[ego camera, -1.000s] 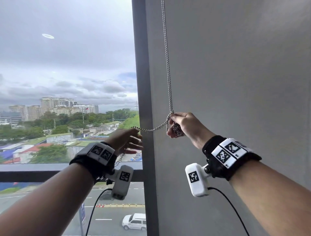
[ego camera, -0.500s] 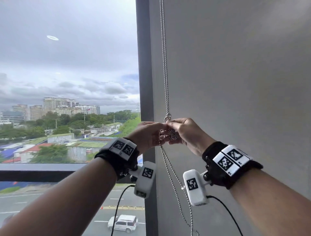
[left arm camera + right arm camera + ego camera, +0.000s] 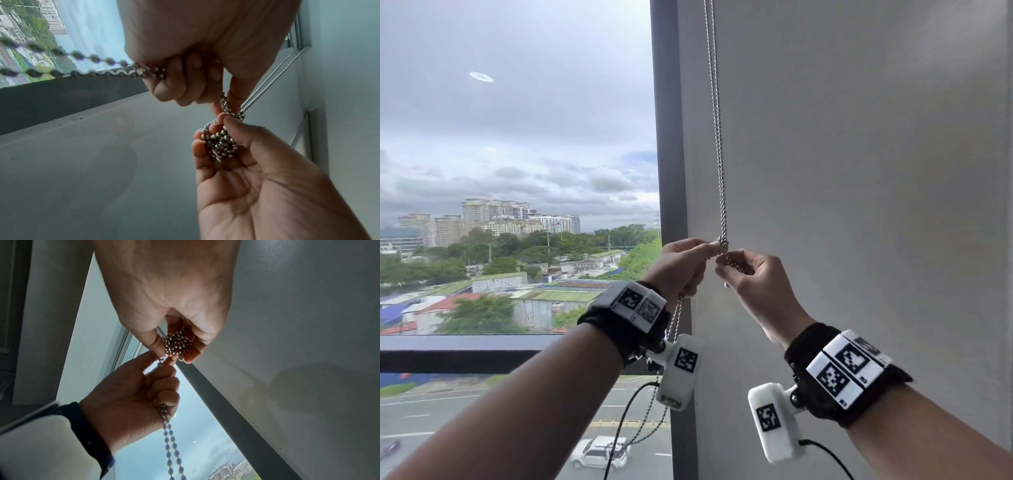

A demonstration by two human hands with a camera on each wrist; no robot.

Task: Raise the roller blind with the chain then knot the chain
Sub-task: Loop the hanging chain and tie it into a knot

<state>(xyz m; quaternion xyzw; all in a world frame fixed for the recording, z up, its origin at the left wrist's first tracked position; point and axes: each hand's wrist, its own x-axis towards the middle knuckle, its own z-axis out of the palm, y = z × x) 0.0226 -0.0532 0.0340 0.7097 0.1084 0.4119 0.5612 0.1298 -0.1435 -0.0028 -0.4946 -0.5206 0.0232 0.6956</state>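
Bead chain [image 3: 717, 137]: hanging doubled in front of grey wall [image 3: 859, 171], just beside window frame [image 3: 666, 137], w/ a small knot [image 3: 723, 244] forming at hand level. L hand [image 3: 681, 270] is pinching the chain just below the knot, remaining fingers curling round the two strands trailing down. R hand [image 3: 751, 277] is cupping a bunched wad of chain [image 3: 177, 344] between thumb & fingertips.

Both your forearms reach up and forward, wrists raised to about the same height, each wearing a black band. Your left hand [image 3: 681, 269] is turned with its back toward you, thumb and forefinger pinched together at the tips, the other fingers [image 3: 176, 81] curled into the palm around the chain [image 3: 717, 137]. Your right hand [image 3: 751, 274] sits just beside it, fingertips nearly touching the left's, thumb and fingers curled inward and cupping a bunched length of that chain.
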